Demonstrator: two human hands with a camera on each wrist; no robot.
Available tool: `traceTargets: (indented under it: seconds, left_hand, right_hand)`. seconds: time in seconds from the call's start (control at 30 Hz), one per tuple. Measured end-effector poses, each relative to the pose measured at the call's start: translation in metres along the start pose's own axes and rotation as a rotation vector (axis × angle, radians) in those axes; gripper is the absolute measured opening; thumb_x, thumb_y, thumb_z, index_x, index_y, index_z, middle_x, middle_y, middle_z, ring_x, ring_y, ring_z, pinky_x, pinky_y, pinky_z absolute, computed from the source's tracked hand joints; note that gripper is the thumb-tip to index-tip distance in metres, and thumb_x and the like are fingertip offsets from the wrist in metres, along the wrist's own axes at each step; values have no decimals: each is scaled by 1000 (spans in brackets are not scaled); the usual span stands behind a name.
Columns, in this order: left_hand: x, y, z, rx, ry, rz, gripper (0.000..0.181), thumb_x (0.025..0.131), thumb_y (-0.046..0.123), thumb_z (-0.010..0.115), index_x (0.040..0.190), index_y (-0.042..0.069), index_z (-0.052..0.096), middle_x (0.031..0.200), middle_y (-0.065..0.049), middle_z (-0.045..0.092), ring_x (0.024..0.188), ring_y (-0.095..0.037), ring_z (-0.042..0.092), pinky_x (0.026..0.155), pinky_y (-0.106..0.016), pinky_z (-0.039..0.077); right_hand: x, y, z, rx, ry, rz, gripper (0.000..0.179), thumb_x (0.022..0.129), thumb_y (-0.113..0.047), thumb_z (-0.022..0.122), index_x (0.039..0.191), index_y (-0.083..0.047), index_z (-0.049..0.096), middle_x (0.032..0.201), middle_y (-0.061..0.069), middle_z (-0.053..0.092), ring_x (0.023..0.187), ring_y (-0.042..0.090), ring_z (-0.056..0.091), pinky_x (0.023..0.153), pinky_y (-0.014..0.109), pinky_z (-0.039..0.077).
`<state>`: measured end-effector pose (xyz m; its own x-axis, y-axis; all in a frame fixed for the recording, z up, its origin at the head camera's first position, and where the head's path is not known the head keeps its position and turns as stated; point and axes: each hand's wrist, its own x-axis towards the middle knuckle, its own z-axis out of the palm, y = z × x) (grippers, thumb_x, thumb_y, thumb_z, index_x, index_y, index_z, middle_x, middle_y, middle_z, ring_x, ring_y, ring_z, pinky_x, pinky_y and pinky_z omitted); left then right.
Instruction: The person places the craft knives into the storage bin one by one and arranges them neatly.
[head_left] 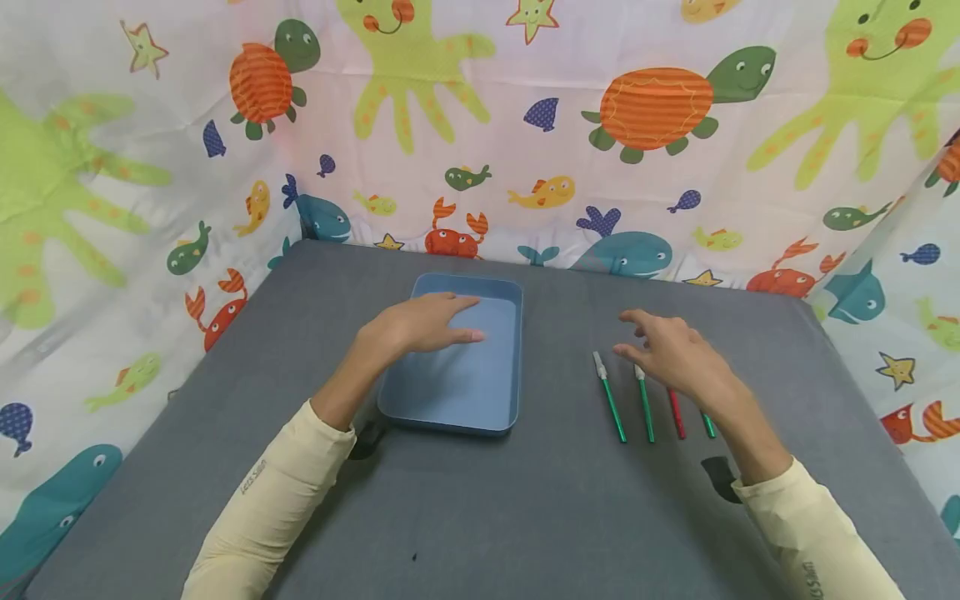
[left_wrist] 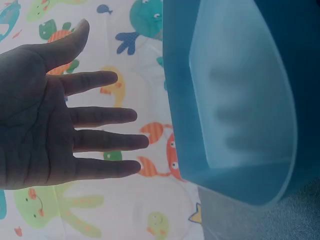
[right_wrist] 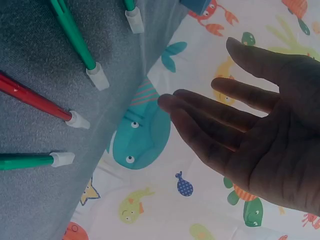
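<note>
My left hand (head_left: pixel 423 323) hovers over a shallow blue tray (head_left: pixel 501 367), fingers extended and palm bare in the left wrist view. Four would be too many to number, so several slim pen-like sticks with white caps lie side by side on the grey table: a green stick (head_left: pixel 612 410), a second green stick (head_left: pixel 646 406), a red stick (head_left: pixel 677 414) and another green stick (head_left: pixel 708 424). Over their capped ends hangs my right hand (head_left: pixel 678 354), its fingers loosely bent and holding nothing. It partly hides the red stick and the rightmost green one.
Behind and beside the grey table (head_left: pixel 480 517) hangs a white cloth (head_left: pixel 480 108) printed with sea animals. A small dark speck (head_left: pixel 414 557) lies near the table's front. The tray stands left of the sticks.
</note>
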<state>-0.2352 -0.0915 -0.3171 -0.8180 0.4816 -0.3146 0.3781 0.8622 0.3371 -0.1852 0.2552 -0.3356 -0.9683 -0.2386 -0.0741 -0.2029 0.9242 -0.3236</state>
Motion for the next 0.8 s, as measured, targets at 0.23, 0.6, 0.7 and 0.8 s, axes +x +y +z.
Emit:
traceTargets:
  seconds: [0.23, 0.6, 0.7, 0.8]
  left_hand:
    - [-2, -13, -1, -20, 27, -14, 74, 105, 51, 57, 166, 20, 30, 172, -14, 31, 161, -35, 28, 126, -62, 30]
    - [1, -45, 0, -45, 80, -133, 81, 104, 50, 59, 168, 16, 24, 174, -21, 20, 162, -41, 20, 124, -68, 29]
    - [4, -52, 2, -53, 88, -145, 80, 104, 48, 60, 167, 13, 25, 173, -21, 24, 161, -40, 23, 125, -65, 28]
    - [6, -55, 5, -61, 87, -153, 79, 104, 46, 61, 166, 11, 26, 172, -22, 26, 161, -40, 26, 126, -63, 28]
  right_hand:
    - [3, -3, 7, 25, -8, -3, 57, 101, -26, 69, 148, 2, 52, 121, 31, 72, 99, 39, 74, 84, 57, 60]
    - [9, -5, 16, 54, -116, 54, 62, 97, -18, 75, 146, 6, 48, 107, 24, 76, 87, 29, 74, 74, 48, 59]
    - [10, -4, 21, 56, -138, 84, 56, 98, -23, 74, 140, 7, 52, 111, 27, 73, 87, 31, 72, 74, 48, 57]
    - [12, -4, 27, 53, -155, 111, 53, 98, -28, 73, 134, 7, 54, 109, 26, 71, 85, 31, 69, 72, 46, 54]
